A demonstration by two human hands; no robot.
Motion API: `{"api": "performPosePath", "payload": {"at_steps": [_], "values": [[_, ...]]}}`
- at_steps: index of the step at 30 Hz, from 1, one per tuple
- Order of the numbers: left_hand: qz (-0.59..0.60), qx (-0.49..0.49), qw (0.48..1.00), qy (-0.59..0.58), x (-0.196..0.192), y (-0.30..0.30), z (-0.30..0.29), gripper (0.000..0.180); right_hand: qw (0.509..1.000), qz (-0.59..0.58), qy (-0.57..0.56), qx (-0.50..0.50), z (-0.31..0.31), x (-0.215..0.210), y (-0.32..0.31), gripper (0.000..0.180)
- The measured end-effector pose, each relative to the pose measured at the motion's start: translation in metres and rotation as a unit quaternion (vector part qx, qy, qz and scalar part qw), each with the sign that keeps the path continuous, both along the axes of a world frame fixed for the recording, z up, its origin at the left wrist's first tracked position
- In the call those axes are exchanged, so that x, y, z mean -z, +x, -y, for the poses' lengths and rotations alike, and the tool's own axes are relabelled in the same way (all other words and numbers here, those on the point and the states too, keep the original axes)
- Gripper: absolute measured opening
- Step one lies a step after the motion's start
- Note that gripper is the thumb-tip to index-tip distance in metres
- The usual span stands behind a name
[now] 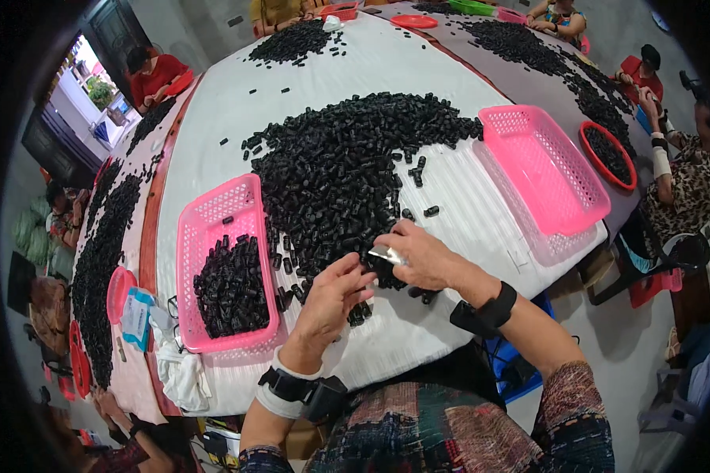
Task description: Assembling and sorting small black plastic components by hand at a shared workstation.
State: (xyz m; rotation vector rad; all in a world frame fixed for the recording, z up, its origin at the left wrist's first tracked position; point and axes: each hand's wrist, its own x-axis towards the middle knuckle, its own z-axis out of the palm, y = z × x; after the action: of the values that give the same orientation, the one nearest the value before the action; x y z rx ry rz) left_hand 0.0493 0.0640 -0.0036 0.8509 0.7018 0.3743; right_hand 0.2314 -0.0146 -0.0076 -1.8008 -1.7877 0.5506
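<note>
A person's two hands meet at the near edge of a large heap of small black cylindrical parts [347,169] spread over a white ribbed table cover [418,71]. The right hand [422,256] pinches a small flat silvery tool [386,254] between thumb and fingers, its fingertips down among the parts. The left hand [329,303], just beside it and nearer the body, curls loosely over the pile's edge with fingers bent; whether it grips anything cannot be told. Both wrists wear black strapped bands.

To the left of the left hand stands a pink plastic basket [213,213] partly filled with the same black parts. Beyond and to the right of the right hand a second pink basket [540,162] sits with no parts showing in it, and past that a round red tray [607,154] holds more parts. A crumpled white cloth [177,366] hangs at the table's near-left corner.

Further tables stretch away on both sides, strewn with more black parts, where other seated people work. The floor is grey concrete, and daylight comes through an opening at the far left.
</note>
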Motion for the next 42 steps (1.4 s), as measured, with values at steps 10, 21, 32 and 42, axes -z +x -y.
{"api": "performPosePath", "payload": {"at_steps": [10,21,32,42], "values": [[-0.096,-0.037,0.986,0.132,-0.007,-0.066,0.037,0.047,0.994,-0.012,0.099,0.039,0.042,-0.017,-0.010,0.041],[-0.102,-0.024,0.993,0.043,0.009,-0.056,0.037,0.036,0.990,-0.045,-0.048,0.121,0.066,0.006,-0.032,0.042],[-0.067,-0.012,0.997,0.041,0.006,-0.056,0.021,0.019,0.984,-0.085,0.113,0.113,0.061,0.004,-0.040,0.024],[-0.062,0.023,0.998,0.018,0.010,-0.072,0.049,0.020,0.980,0.118,0.143,0.067,0.071,0.020,-0.081,0.010]]}}
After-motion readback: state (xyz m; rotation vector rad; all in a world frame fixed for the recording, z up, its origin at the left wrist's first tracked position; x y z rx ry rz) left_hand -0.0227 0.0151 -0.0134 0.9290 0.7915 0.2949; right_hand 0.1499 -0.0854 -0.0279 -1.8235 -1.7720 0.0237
